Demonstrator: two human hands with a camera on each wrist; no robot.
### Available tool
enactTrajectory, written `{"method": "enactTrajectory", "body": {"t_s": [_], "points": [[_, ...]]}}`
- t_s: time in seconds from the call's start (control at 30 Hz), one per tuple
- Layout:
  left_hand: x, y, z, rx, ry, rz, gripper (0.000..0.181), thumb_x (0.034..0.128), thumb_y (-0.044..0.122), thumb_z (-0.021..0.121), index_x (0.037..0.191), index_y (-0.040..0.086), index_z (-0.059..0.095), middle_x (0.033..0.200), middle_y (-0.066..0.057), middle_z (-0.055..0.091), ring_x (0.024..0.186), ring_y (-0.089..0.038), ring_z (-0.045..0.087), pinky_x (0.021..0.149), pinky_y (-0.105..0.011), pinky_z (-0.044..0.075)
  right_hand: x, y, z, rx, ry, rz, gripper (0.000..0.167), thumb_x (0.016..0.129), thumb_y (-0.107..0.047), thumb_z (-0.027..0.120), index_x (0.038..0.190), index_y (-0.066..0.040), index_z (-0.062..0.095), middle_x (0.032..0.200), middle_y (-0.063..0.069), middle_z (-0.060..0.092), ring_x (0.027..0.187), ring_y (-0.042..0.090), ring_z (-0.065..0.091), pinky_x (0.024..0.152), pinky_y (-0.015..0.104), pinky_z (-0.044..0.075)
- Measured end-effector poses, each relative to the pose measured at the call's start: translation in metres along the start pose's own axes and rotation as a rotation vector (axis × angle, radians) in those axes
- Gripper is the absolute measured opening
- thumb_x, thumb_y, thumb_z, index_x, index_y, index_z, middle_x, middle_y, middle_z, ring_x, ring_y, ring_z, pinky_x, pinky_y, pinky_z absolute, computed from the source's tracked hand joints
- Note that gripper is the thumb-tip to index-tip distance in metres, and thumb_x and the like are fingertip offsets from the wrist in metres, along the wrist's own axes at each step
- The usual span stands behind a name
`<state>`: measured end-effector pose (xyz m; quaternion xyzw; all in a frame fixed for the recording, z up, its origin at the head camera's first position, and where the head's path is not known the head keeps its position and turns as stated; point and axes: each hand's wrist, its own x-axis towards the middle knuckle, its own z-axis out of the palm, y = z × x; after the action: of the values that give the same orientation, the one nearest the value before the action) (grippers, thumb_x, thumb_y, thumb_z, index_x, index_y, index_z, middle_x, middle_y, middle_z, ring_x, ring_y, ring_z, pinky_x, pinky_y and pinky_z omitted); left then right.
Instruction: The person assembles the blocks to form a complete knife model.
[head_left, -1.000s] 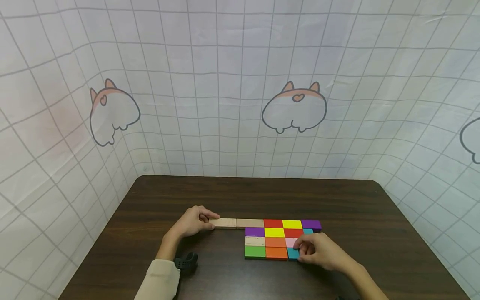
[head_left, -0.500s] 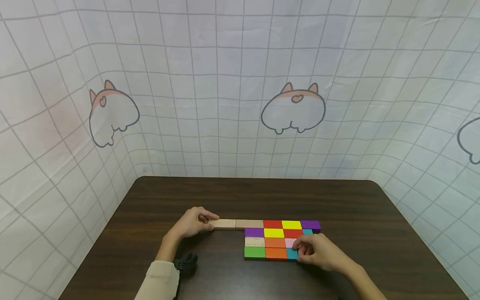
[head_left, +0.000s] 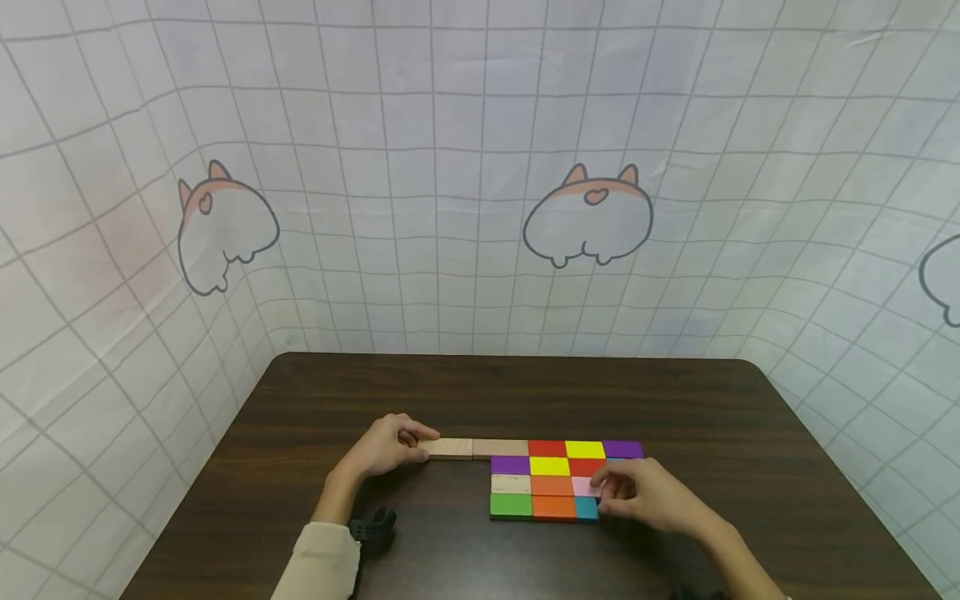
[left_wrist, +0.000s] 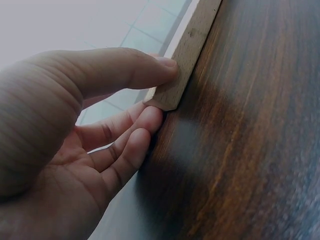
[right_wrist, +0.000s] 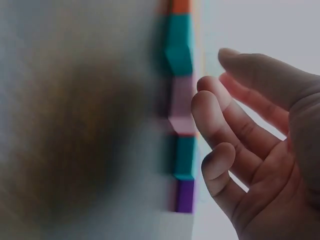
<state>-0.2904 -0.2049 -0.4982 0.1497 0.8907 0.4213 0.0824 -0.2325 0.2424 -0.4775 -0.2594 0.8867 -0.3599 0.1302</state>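
My left hand (head_left: 384, 444) pinches the outer end of a plain wooden block (head_left: 450, 448), thumb on the near side, as the left wrist view shows. Another plain wooden block (head_left: 500, 448) continues that row to the right. My right hand (head_left: 651, 496) hovers at the right side of a patch of coloured blocks, fingers loosely bent and apart from them in the right wrist view. Nearest to it are a teal block (head_left: 587, 507) and a pink block (head_left: 583, 486). The hand partly hides the patch's right side in the head view.
The back row ends in red (head_left: 547, 448), yellow (head_left: 584, 449) and purple blocks (head_left: 623, 450). Green (head_left: 511, 505) and orange blocks (head_left: 553, 507) lie at the front. Everything rests flat on a dark wooden table (head_left: 420, 550), with a patterned cloth (head_left: 420, 208) behind.
My right hand has shifted slightly right and back, off the front teal block's end. My left hand has stayed on the plain wooden block.
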Motion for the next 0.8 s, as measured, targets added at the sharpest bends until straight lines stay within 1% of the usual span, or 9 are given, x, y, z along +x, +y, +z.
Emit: {"method": "enactTrajectory", "body": {"t_s": [0.07, 0.13, 0.27, 0.37, 0.43, 0.5, 0.57, 0.67, 0.8], "points": [[0.000, 0.000, 0.000, 0.000, -0.001, 0.000, 0.025, 0.0880, 0.011, 0.080, 0.112, 0.018, 0.080, 0.102, -0.004, 0.064, 0.087, -0.017, 0.057, 0.075, -0.034, 0.050, 0.000, 0.002, -0.008, 0.001, 0.031, -0.017, 0.022, 0.093, -0.024, 0.077, 0.110, -0.011, 0.072, 0.086, -0.007, 0.068, 0.075, 0.005, 0.060, 0.069, 0.023, 0.052], [0.000, 0.000, 0.000, 0.003, 0.001, 0.000, 0.025, 0.0878, 0.011, 0.080, 0.111, 0.019, 0.081, 0.102, -0.004, 0.065, 0.087, -0.017, 0.057, 0.075, -0.034, 0.050, 0.000, 0.002, -0.017, -0.002, 0.079, -0.021, 0.024, 0.093, -0.025, 0.076, 0.111, -0.010, 0.072, 0.086, -0.005, 0.066, 0.075, 0.006, 0.058, 0.068, 0.023, 0.051], [0.000, -0.001, -0.002, 0.012, 0.007, 0.001, 0.025, 0.0871, 0.011, 0.081, 0.110, 0.020, 0.081, 0.102, -0.004, 0.065, 0.087, -0.017, 0.057, 0.075, -0.034, 0.050, 0.002, 0.004, -0.033, 0.022, 0.181, 0.001, 0.032, 0.095, -0.025, 0.073, 0.122, -0.007, 0.068, 0.089, 0.000, 0.065, 0.074, 0.013, 0.060, 0.065, 0.025, 0.052], [0.000, -0.001, -0.002, 0.015, 0.010, -0.002, 0.025, 0.0868, 0.010, 0.081, 0.110, 0.020, 0.081, 0.101, -0.004, 0.065, 0.086, -0.017, 0.057, 0.074, -0.034, 0.050, 0.005, 0.008, -0.043, 0.053, 0.256, 0.024, 0.037, 0.097, -0.023, 0.072, 0.129, -0.007, 0.063, 0.091, 0.004, 0.066, 0.075, 0.021, 0.062, 0.065, 0.026, 0.052], [0.000, -0.001, -0.002, 0.019, 0.011, -0.004, 0.024, 0.0868, 0.011, 0.081, 0.110, 0.019, 0.081, 0.101, -0.004, 0.064, 0.086, -0.017, 0.057, 0.074, -0.033, 0.050, 0.007, 0.011, -0.048, 0.063, 0.298, 0.024, 0.038, 0.097, -0.021, 0.071, 0.131, -0.008, 0.062, 0.093, 0.006, 0.066, 0.077, 0.026, 0.063, 0.066, 0.026, 0.052], [0.000, -0.001, -0.003, 0.022, 0.010, -0.008, 0.024, 0.0868, 0.011, 0.081, 0.110, 0.019, 0.081, 0.101, -0.004, 0.065, 0.086, -0.017, 0.057, 0.074, -0.033, 0.050, 0.009, 0.013, -0.052, 0.063, 0.330, 0.025, 0.037, 0.098, -0.019, 0.070, 0.132, -0.008, 0.061, 0.094, 0.010, 0.067, 0.078, 0.030, 0.063, 0.067, 0.028, 0.053], [0.000, -0.001, -0.004, 0.025, 0.006, -0.009, 0.025, 0.0870, 0.013, 0.081, 0.111, 0.019, 0.080, 0.101, -0.004, 0.065, 0.087, -0.017, 0.057, 0.075, -0.033, 0.050, 0.011, 0.016, -0.055, 0.056, 0.349, 0.032, 0.036, 0.099, -0.018, 0.069, 0.132, -0.008, 0.060, 0.096, 0.012, 0.068, 0.080, 0.032, 0.064, 0.068, 0.028, 0.054], [-0.002, 0.001, -0.007, 0.029, -0.003, -0.016, 0.026, 0.0875, 0.015, 0.081, 0.113, 0.018, 0.079, 0.103, -0.005, 0.065, 0.087, -0.017, 0.058, 0.075, -0.033, 0.050, 0.014, 0.018, -0.061, 0.030, 0.365, 0.042, 0.035, 0.099, -0.018, 0.069, 0.132, -0.009, 0.061, 0.097, 0.013, 0.069, 0.081, 0.027, 0.063, 0.070, 0.027, 0.054], [-0.006, 0.005, -0.014, 0.057, 0.000, -0.031, 0.029, 0.0882, 0.017, 0.081, 0.117, 0.016, 0.078, 0.107, -0.005, 0.067, 0.089, -0.017, 0.061, 0.074, -0.033, 0.052, 0.017, 0.019, -0.070, -0.013, 0.375, 0.046, 0.032, 0.099, -0.018, 0.069, 0.129, -0.008, 0.063, 0.099, 0.009, 0.070, 0.082, 0.019, 0.061, 0.071, 0.026, 0.052]]}}
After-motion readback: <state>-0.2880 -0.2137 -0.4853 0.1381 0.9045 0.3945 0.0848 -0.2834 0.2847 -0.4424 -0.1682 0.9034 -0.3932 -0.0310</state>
